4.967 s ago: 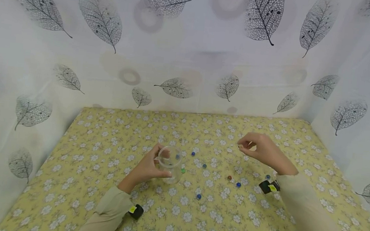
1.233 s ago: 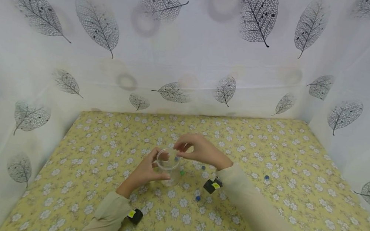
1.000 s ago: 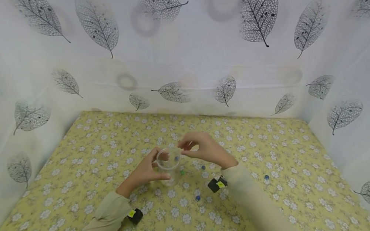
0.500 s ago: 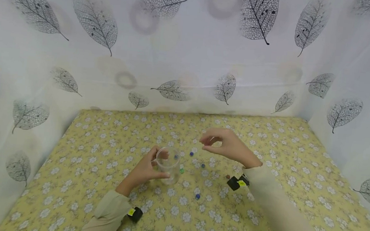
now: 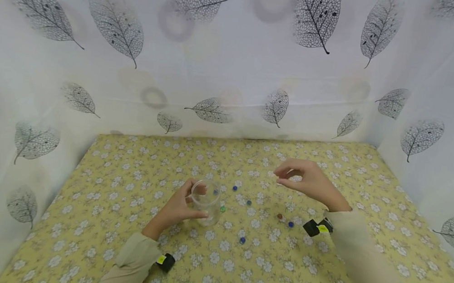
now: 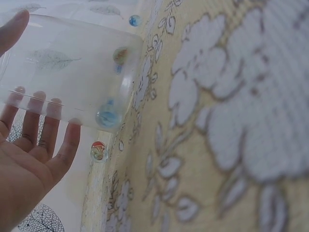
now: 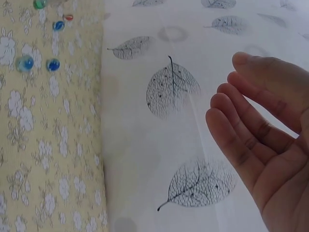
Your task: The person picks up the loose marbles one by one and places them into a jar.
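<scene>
My left hand grips a clear plastic cup, which stands upright on the cloth, with the thumb in front and the fingers around its far side. In the left wrist view, marbles show at the cup's bottom; whether all are inside or seen through the wall is unclear. My right hand hovers to the right above the cloth, fingers loosely bent. The right wrist view shows nothing between its fingers. Loose on the cloth lie a green marble, a reddish-brown marble and several blue marbles.
A yellow floral cloth covers the table. White curtains with leaf prints hang behind and at both sides. Each wrist carries a small black camera; the right one hides part of the cloth beside a blue marble.
My right hand was at the cup's rim about a second ago and has moved right, uncovering several marbles. The left hand keeps its grip, and the cup stays in place.
</scene>
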Available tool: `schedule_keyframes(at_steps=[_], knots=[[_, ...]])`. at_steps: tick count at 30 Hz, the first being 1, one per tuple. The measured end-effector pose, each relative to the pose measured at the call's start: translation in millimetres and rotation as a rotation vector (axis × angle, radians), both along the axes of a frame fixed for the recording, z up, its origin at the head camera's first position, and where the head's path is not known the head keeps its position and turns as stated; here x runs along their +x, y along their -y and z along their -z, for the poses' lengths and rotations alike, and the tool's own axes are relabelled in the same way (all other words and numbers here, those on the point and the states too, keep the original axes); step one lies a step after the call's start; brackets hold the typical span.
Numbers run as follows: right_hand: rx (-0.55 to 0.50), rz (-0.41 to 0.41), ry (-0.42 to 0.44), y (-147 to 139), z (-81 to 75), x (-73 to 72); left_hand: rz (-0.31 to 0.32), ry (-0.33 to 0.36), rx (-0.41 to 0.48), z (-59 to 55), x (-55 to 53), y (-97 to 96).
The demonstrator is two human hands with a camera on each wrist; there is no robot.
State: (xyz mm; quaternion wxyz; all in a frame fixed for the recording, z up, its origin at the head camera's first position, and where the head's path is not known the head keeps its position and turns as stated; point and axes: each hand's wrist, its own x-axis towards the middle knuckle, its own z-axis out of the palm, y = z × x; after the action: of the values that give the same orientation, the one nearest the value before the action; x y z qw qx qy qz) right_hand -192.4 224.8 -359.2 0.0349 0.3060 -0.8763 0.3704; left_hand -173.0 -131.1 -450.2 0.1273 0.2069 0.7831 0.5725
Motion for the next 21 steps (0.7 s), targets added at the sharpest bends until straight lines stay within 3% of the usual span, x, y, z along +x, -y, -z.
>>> schedule_keyframes(at_steps=[8,21], knots=[[-0.007,0.064,-0.018,-26,6.3,4.8,0.009,0.017,0.003,-4.8,2.4,-0.8],[0.039,0.180,0.061,-61,21.0,16.8,0.022,0.032,0.026,-5.4,2.6,-0.9]])
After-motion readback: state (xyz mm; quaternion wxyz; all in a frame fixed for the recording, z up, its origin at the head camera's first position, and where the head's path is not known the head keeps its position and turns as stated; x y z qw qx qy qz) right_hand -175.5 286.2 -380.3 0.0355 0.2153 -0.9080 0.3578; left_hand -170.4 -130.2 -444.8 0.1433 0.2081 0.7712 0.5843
